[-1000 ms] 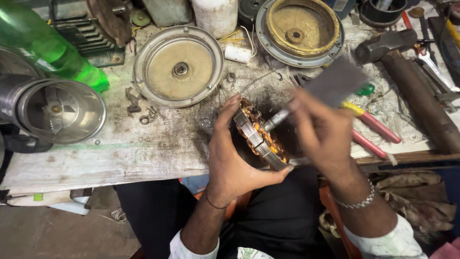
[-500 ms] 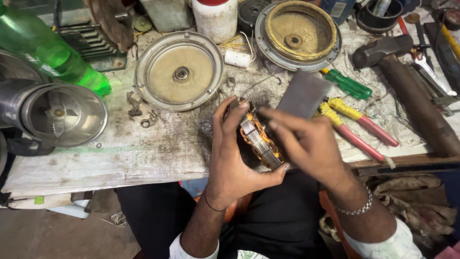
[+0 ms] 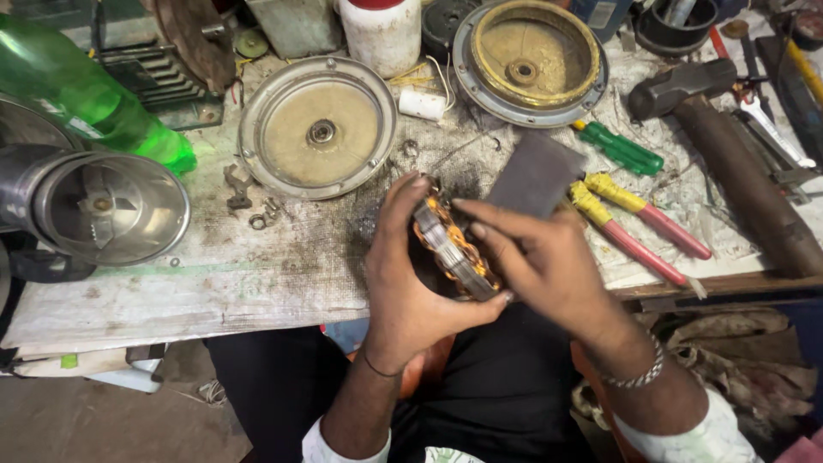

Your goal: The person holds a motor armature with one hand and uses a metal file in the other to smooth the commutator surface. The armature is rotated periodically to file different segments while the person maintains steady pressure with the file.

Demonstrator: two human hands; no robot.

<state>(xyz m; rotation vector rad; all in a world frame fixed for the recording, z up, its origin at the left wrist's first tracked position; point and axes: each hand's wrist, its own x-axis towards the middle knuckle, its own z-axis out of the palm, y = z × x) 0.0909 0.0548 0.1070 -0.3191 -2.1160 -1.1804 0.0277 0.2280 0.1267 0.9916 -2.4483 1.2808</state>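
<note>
My left hand (image 3: 410, 283) grips a motor stator (image 3: 452, 249), a ring of steel laminations with copper-coloured windings, and holds it over my lap at the front edge of the workbench (image 3: 214, 283). My right hand (image 3: 549, 257) holds a dark grey sheet (image 3: 536, 176), like abrasive paper, pinched in its fingers, with fingertips laid across the stator's rim. The stator's far side is hidden behind both hands.
Two round metal motor covers (image 3: 317, 127) (image 3: 530, 58) lie on the bench. A green bottle (image 3: 86, 94) and a steel jar (image 3: 94, 206) are at left. At right: a green screwdriver (image 3: 621, 147), yellow-red handled pliers (image 3: 639, 225), a hammer (image 3: 737, 171), and a white container (image 3: 383, 33) at the back.
My right hand has shifted left and lower over the stator, bringing the grey sheet along. The green screwdriver and pliers, earlier partly covered, now show fully.
</note>
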